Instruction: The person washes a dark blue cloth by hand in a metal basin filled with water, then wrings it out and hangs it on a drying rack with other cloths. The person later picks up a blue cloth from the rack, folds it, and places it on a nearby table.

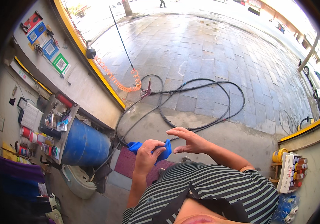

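Observation:
My left hand (147, 154) is closed on a bright blue cloth or glove (163, 153), which sticks out on both sides of the fist. Just right of the cloth, my right hand (187, 140) holds nothing, its fingers and thumb spread apart. Beyond both hands a black hose (231, 104) lies in loose loops across the ground. A dark red spray gun or nozzle handle (147, 91) lies at the loops' left end. Close to it is an orange coiled air hose (123, 88). A dark red mat (125, 163) shows beneath the left hand.
At the left, a blue barrel (87, 142) stands beside a cluttered shelf (70, 120), with a basin (80, 183) below. A yellow-edged door frame (104, 78) borders the paving. A box of bottles (286, 173) and a yellow bucket (279, 155) are at the right.

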The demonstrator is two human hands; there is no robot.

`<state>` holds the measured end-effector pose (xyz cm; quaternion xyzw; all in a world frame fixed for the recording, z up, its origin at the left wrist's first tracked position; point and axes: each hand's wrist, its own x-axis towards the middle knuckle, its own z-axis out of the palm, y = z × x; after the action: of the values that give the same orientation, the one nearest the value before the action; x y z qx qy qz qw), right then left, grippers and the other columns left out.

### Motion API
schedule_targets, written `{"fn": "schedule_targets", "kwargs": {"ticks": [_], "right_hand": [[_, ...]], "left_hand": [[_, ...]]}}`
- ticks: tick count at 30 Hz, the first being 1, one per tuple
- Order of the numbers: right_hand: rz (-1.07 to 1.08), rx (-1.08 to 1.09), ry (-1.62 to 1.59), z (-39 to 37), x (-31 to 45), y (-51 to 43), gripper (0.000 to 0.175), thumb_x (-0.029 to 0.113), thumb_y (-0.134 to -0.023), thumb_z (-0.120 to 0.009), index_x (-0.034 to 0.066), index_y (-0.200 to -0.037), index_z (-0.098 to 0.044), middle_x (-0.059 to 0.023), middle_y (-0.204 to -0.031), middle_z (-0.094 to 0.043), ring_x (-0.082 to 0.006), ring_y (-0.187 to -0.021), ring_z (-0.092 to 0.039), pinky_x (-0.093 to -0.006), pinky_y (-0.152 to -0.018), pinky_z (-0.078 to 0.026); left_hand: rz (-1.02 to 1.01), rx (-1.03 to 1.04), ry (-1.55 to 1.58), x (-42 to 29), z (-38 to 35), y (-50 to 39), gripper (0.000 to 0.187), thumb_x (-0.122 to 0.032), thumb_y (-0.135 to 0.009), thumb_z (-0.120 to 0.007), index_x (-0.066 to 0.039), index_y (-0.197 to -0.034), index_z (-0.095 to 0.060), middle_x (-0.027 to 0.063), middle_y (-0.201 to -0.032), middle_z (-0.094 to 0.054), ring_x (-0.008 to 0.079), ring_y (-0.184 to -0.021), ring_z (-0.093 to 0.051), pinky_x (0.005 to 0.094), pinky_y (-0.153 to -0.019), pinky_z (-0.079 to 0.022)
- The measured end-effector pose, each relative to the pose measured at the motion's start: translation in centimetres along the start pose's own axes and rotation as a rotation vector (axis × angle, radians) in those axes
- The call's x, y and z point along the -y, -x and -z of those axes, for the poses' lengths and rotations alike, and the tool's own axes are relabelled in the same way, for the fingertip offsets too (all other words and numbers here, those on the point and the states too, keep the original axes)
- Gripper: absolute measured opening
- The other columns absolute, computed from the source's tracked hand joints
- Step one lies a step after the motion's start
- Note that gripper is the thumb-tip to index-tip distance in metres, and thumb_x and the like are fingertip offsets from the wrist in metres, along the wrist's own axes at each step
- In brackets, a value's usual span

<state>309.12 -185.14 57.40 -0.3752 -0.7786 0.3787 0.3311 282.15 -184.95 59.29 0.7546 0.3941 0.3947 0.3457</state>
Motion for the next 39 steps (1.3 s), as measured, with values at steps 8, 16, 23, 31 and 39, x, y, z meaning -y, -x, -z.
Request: {"fn": "schedule_targets", "kwargs": {"ticks": [8, 16, 23, 31, 39], "right_hand": [[0.016, 0.021, -0.217, -2.7, 0.8, -1.1, 0.058, 0.025, -0.093, -0.085, 0.0064, -0.144, -0.064, -0.0177, -0.12, -0.077, -0.0309, -0.109, -0.075, -0.0406, -0.099, -0.057], [-0.082, 0.064, -0.275, -2.3, -1.2, 0.5, 0.022, 0.017, -0.099, -0.078, 0.004, -0.117, -0.075, -0.0139, -0.098, -0.075, -0.0252, -0.087, -0.071, -0.0378, -0.08, -0.056], [0.02, -0.156, -0.177, -1.3, -2.2, 1.6, 0.016, 0.016, -0.102, -0.074, 0.0013, -0.107, -0.07, -0.0122, -0.102, -0.071, -0.0264, -0.092, -0.068, -0.038, -0.084, -0.055], [-0.022, -0.426, -0.15, 0.1, -2.6, 3.3, 0.019, 0.019, -0.101, -0.075, 0.0019, -0.106, -0.068, -0.012, -0.105, -0.068, -0.0269, -0.098, -0.067, -0.0385, -0.09, -0.054], [0.13, -0.325, -0.059, -0.6, -1.3, 3.3, 0.037, 0.03, -0.088, -0.088, 0.0049, -0.101, -0.064, -0.0122, -0.096, -0.067, -0.0308, -0.09, -0.066, -0.0434, -0.077, -0.053]], "left_hand": [[-0.054, 0.053, 0.065, -0.6, -1.9, 0.0, 0.018, -0.002, -0.093, -0.08, -0.003, -0.111, -0.076, 0.0098, -0.102, -0.078, 0.022, -0.093, -0.075, 0.0351, -0.081, -0.059], [0.201, -0.077, 0.255, 0.2, -1.2, 0.9, 0.027, -0.023, -0.095, -0.087, -0.002, -0.096, -0.07, -0.0013, -0.08, -0.066, 0.0057, -0.073, -0.059, 0.0233, -0.066, -0.048], [0.123, -0.039, 0.176, 0.8, -2.0, -0.6, 0.017, -0.01, -0.096, -0.083, -0.002, -0.103, -0.07, 0.004, -0.093, -0.071, 0.0108, -0.082, -0.065, 0.0273, -0.075, -0.054], [0.211, 0.117, 0.263, 1.5, -3.4, -1.9, 0.013, -0.004, -0.101, -0.075, -0.001, -0.112, -0.07, 0.0033, -0.102, -0.069, 0.0107, -0.088, -0.064, 0.0265, -0.079, -0.053], [0.235, 0.219, 0.466, 1.0, -6.1, -3.5, 0.023, -0.016, -0.102, -0.08, -0.004, -0.111, -0.063, 0.0031, -0.106, -0.067, 0.0109, -0.094, -0.064, 0.0266, -0.087, -0.053]]}}
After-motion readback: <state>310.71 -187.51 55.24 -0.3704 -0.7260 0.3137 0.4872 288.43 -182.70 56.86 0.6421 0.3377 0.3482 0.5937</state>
